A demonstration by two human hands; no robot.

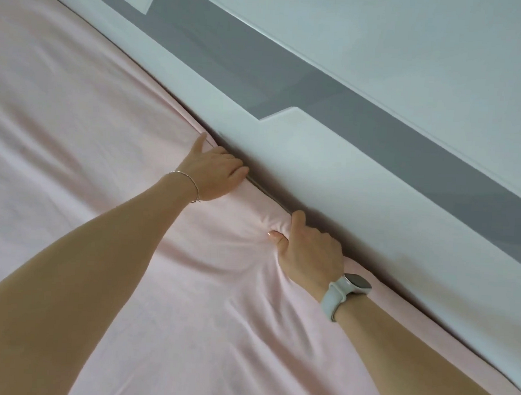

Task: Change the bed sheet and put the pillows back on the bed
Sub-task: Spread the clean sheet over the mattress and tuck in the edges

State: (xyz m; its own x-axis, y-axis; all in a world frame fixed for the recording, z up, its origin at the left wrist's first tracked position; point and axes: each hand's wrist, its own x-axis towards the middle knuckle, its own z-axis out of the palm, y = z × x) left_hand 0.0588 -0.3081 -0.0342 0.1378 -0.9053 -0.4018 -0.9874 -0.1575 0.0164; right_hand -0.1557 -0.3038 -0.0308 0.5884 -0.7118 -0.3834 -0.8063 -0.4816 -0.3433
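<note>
A pale pink bed sheet [75, 127] covers the mattress and fills the left and lower part of the view. Its far edge runs along the white headboard [329, 176]. My left hand [215, 172] lies at that edge, fingers dipping into the gap between mattress and headboard, thumb spread on the sheet. My right hand [308, 248], with a white watch on the wrist, grips a bunched fold of the sheet at the same edge; creases fan out from it. No pillows are in view.
The headboard has white panels with a grey recessed band [259, 73] running diagonally. A narrow dark gap [271, 195] separates mattress and headboard.
</note>
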